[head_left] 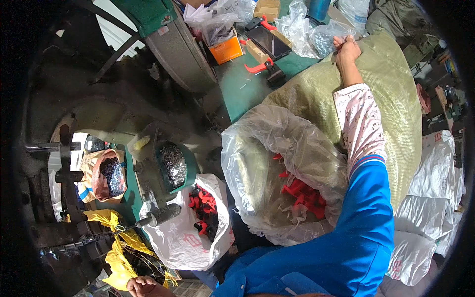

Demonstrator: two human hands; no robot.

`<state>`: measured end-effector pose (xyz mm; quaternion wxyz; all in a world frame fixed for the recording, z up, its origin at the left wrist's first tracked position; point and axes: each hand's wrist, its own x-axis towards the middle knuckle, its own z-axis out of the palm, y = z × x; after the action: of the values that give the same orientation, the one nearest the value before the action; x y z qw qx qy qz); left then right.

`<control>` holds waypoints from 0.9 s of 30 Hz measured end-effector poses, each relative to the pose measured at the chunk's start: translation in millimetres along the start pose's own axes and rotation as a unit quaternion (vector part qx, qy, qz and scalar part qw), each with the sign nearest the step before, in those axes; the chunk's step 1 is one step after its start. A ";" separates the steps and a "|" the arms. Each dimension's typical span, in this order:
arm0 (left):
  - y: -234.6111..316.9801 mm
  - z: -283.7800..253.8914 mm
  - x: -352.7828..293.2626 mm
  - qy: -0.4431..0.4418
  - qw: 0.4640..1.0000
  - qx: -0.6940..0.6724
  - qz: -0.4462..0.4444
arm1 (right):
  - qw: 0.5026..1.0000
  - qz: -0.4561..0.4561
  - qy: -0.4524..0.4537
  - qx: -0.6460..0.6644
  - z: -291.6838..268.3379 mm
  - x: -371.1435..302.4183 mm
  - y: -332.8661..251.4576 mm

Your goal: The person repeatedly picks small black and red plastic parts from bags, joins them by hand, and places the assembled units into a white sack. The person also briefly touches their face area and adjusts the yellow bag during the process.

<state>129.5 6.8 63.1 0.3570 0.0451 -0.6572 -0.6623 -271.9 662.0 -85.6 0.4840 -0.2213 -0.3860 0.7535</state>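
My right hand [348, 52] is stretched out to the far right, over the top of a large olive woven sack [391, 94]. Its fingers are closed at the edge of a crumpled clear plastic bag [324, 42]. My left hand [143, 287] is low at the left, partly cut off by the picture's edge. Its fingers are loosely bent, and nothing shows in them. Between my arms, a big clear plastic liner bag [247, 163] gapes around red plastic parts [304, 195]. Left of it, a white woven bag [173, 242] holds red and black clamp parts [203, 205].
A machine [183, 54] fills the left side. Beside it are a green bin of small metal pieces [173, 166] and a bag of dark parts [114, 175]. The green bench [237, 94] carries a phone [269, 42], red-and-black clamps [257, 68] and an orange box [225, 49]. White sacks [425, 213] lie right.
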 end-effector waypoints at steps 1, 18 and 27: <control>2.7 1.3 -1.3 0.032 0.999 -0.015 -0.036 | 1.000 -0.001 0.007 0.008 0.8 -2.8 -1.5; 22.3 -30.9 -18.4 0.093 0.995 -0.040 -0.021 | 0.705 -0.277 -0.169 -0.631 9.7 -81.2 -7.7; 30.1 -81.2 -35.2 0.179 0.981 -0.031 -0.072 | 0.557 -0.436 -0.391 -0.589 -19.6 -24.0 9.3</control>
<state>211.0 -38.9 65.2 0.4211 0.1991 -0.5570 -0.6876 -252.8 645.4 -105.9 0.3174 0.0547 -0.9443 0.0677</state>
